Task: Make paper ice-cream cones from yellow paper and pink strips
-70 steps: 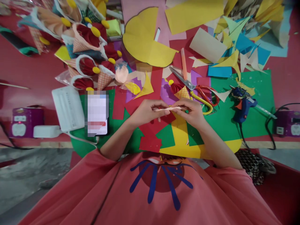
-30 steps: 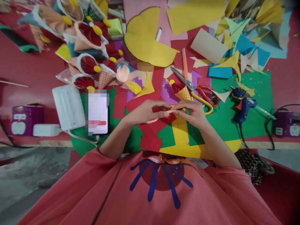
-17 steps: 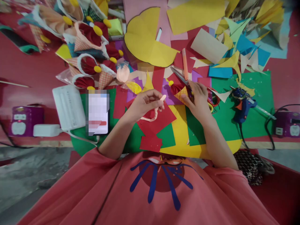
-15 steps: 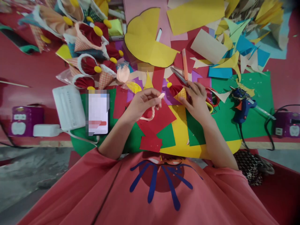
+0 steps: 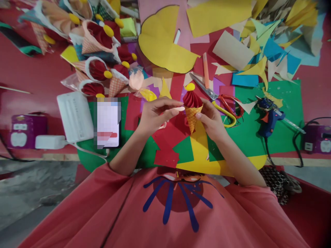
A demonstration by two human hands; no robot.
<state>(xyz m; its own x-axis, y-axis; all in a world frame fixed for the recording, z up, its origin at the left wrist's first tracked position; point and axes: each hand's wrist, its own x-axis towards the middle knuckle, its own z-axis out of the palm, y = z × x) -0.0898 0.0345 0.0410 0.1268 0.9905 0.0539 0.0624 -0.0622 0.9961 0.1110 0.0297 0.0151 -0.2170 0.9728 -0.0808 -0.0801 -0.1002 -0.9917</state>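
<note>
1. L hand (image 5: 160,115): fingers clamped on pale strip (image 5: 180,109), just L of yel. cone (image 5: 191,119).
2. R hand (image 5: 211,119): fingers clamped on cone, ctr. of surface (image 5: 23,75).
3. Scissors (image 5: 213,95): R of cone.

The light is muted and diffuse, spread fairly evenly across the table (image 5: 31,77); where it comes from is hard to tell. The brightest patch is the glowing screen of the phone (image 5: 111,140), left of centre, partly covered by a blocky mosaic. Shadows are soft, showing mainly as shading in the folds of the shirt (image 5: 98,210). A dull sheen lies on the blades of the scissors (image 5: 200,83). Around the hands (image 5: 183,109), near mid-frame, detail is reasonably crisp, slightly grainy. Towards the borders the picture softens: the floor (image 5: 31,187) at lower left looks smeared. Wide-angle distortion stretches the lower corners, and the upper right corner falls into black.
</note>
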